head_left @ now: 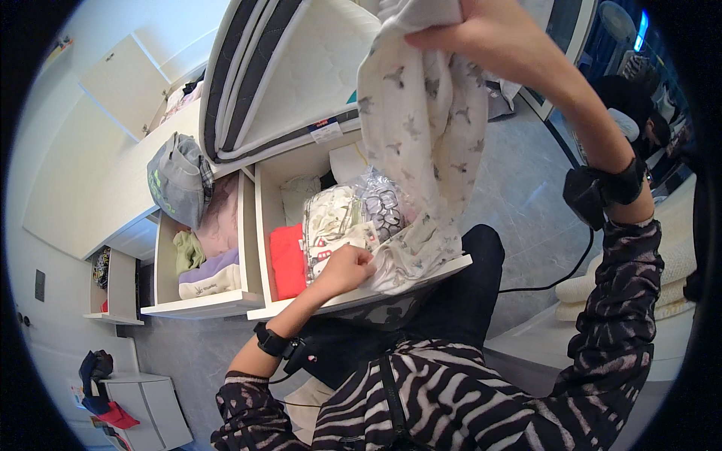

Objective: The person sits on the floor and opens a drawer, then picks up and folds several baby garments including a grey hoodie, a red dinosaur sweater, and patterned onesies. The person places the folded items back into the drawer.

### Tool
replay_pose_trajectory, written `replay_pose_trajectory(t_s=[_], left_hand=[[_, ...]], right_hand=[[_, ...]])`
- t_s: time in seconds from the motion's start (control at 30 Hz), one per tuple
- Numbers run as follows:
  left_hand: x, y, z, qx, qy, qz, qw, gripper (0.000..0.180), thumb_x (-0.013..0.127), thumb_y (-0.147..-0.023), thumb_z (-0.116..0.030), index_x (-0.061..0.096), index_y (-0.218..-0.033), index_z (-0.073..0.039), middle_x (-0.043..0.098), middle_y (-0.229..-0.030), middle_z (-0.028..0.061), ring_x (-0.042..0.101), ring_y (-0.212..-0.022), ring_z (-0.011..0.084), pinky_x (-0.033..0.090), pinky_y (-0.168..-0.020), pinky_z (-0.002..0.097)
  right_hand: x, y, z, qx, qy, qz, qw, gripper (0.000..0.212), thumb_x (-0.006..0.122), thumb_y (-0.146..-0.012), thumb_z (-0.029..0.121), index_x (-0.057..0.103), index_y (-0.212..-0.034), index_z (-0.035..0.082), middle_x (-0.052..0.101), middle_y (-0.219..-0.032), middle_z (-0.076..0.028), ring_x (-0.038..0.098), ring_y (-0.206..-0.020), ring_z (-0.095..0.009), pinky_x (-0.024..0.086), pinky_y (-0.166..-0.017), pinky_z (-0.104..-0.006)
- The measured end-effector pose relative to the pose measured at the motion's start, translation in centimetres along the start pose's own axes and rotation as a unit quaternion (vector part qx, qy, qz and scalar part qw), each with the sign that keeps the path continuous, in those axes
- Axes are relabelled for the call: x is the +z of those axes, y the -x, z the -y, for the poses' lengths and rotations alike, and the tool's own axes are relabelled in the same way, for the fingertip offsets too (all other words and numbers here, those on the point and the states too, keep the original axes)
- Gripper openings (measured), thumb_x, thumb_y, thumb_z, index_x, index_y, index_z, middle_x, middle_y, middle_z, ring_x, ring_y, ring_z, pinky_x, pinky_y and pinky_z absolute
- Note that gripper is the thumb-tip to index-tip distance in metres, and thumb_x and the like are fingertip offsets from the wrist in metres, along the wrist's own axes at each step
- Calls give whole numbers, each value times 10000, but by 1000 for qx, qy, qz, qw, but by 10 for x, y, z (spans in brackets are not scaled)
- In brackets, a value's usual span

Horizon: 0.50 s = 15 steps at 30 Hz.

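Observation:
High at the upper right, my right hand (492, 37) is closed on a bunched end of a long white cloth (425, 128) with a small grey print. The cloth hangs down, its lower end resting over the front right of an open white drawer (261, 225). My left hand (347, 269) is curled at the drawer's front, beside the cloth's lower edge. What its fingers hold is hidden. Inside the drawer are a folded red cloth (287, 261), a white patterned folded cloth (331, 214) and a clear plastic bag (383, 203) around dark-patterned fabric.
Left of it, another open drawer (199, 304) holds green, pink and purple clothes. A grey garment (179, 179) drapes over its back. A mattress (301, 75) leans behind the drawers. A black cable (553, 288) runs across the floor at right, near cream knitted fabric (662, 279).

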State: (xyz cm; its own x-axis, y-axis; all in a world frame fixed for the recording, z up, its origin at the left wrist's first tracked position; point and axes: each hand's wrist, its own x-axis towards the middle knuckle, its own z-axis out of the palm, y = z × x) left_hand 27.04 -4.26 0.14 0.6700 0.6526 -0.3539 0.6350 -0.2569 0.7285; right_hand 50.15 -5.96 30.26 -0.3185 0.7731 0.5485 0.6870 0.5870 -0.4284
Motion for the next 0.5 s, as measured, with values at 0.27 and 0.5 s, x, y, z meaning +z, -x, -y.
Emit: replay_pose_trajectory(t_s=[0.27, 0.5], left_hand=[[-59, 8, -42, 90, 515, -70, 850, 298, 501, -901, -62, 449, -1182, 24, 634, -953, 102, 615, -824, 139, 495, -746, 278], [-65, 15, -83, 176, 497, 17, 849, 591, 644, -754, 34, 373, -1279, 2, 535, -1162, 107, 542, -1069, 194, 469, -871, 329]], right_hand=[[43, 6, -34, 175, -59, 80, 979, 356, 656, -749, 115, 587, -1076, -9, 628, -965, -100, 600, -887, -186, 458, -830, -306], [92, 16, -31, 175, -116, 179, 961, 402, 659, -694, 151, 562, -1040, -30, 632, -926, -128, 595, -846, -191, 457, -762, -307]])
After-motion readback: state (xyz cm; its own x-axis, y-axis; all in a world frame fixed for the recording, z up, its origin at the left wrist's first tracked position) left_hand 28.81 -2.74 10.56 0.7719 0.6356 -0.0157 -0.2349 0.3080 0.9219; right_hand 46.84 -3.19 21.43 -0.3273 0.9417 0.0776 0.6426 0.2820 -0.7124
